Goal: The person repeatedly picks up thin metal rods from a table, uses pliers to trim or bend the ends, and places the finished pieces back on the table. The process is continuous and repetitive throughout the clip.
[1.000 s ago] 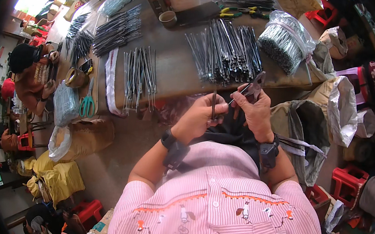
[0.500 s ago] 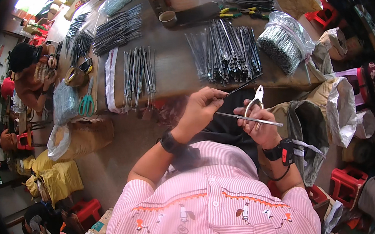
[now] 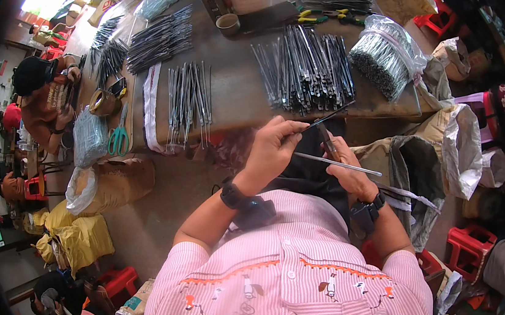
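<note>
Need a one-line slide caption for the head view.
Both hands, left hand and right hand, hold thin metal rods above a workbench covered with bundled rods.

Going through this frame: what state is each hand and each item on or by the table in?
left hand: closed, pinching a thin metal tool.
right hand: gripping the thin metal tool, held level.
metal rods: loose, fanned on the table.
bagged bundle: lying on its side, bag open.
cup: upright.
green scissors: closed, lying flat.

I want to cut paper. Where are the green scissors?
In the head view, the green scissors lie at the table's left end, beside the tape roll and a clear bag.
</note>
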`<control>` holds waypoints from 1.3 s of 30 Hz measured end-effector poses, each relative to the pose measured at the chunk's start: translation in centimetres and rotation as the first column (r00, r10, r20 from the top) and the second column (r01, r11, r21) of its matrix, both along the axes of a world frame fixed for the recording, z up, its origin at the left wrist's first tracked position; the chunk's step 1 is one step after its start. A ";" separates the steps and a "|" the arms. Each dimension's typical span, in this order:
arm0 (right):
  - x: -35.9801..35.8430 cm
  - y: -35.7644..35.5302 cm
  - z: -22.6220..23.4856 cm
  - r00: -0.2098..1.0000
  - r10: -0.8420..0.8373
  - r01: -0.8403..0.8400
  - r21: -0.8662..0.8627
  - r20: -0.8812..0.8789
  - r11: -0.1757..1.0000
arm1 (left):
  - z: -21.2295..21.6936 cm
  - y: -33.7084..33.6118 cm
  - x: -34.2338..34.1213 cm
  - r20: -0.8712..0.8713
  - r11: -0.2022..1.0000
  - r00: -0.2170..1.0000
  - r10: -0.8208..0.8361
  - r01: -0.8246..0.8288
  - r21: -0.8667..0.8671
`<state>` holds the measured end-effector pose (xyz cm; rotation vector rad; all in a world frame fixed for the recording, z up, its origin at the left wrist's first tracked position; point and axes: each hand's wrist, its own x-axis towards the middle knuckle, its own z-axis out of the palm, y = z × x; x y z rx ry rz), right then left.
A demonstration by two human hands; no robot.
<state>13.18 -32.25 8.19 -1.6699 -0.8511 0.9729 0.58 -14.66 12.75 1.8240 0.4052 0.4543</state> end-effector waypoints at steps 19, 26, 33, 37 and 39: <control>-0.3 0.4 -0.1 0.909 -0.092 0.046 0.121 0.408 0.992 | -0.9 0.1 -0.3 -0.001 0.992 1.000 0.018 -0.018 -0.122; -0.5 0.8 -0.7 0.912 -0.097 0.080 0.059 0.399 0.995 | 0.7 1.0 -1.2 -0.137 0.986 0.990 0.026 -0.003 0.165; -1.2 2.1 0.2 0.946 -0.062 0.073 -0.025 0.319 0.997 | 1.0 0.5 -3.1 -0.077 0.879 0.976 0.205 -0.149 0.453; -1.5 2.7 0.4 0.962 -0.057 0.064 -0.018 0.265 0.998 | 0.7 0.3 -3.4 -0.003 0.799 0.969 0.248 -0.203 0.566; -1.4 2.7 0.4 0.964 -0.080 0.080 0.010 0.254 0.997 | 0.8 0.3 -3.7 0.008 0.801 0.969 0.245 -0.207 0.562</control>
